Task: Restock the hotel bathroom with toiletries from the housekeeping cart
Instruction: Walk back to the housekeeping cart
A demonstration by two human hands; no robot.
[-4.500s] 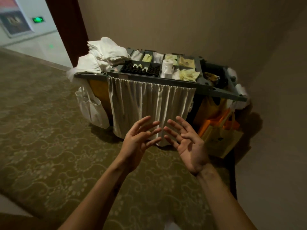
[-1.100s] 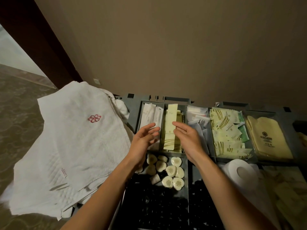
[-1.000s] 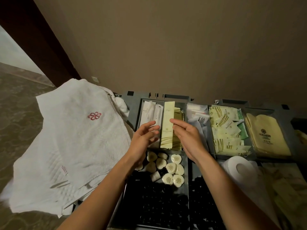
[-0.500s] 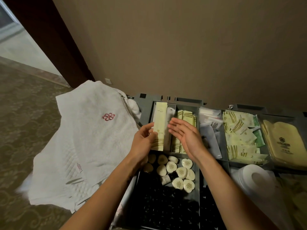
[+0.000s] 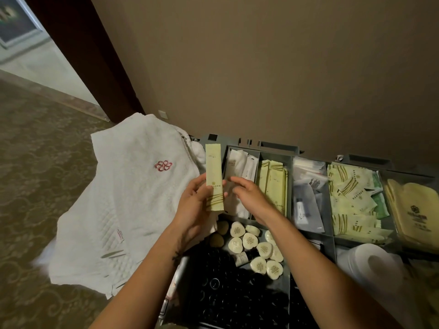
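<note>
One packet (image 5: pixel 213 176) held upright above the cart (image 5: pixel 276 150) edge.
Left hand (image 5: pixel 196 205) grips its lower half, beside the towel (image 5: pixel 133 198); right hand (image 5: pixel 249 197) hovers just beside it, fingers loosely open, holding nothing.

- The print on the pale green sachet (image 5: pixel 213 176) is too small to read; its lower part covers most of the left grip's (image 5: pixel 192 205) fingers.
- The right grip (image 5: pixel 249 198) hides the near ends of the white packets (image 5: pixel 238 166).
- The white towel (image 5: pixel 128 198) covers the cart's left end.
- The cart tray (image 5: pixel 275 150) runs off the right and bottom edges, cutting the yellow mitt packs (image 5: pixel 413 210).
- The black caps (image 5: pixel 228 293) are too dark to tell apart.
- The toilet roll (image 5: pixel 370 262) is dim and blurred.
</note>
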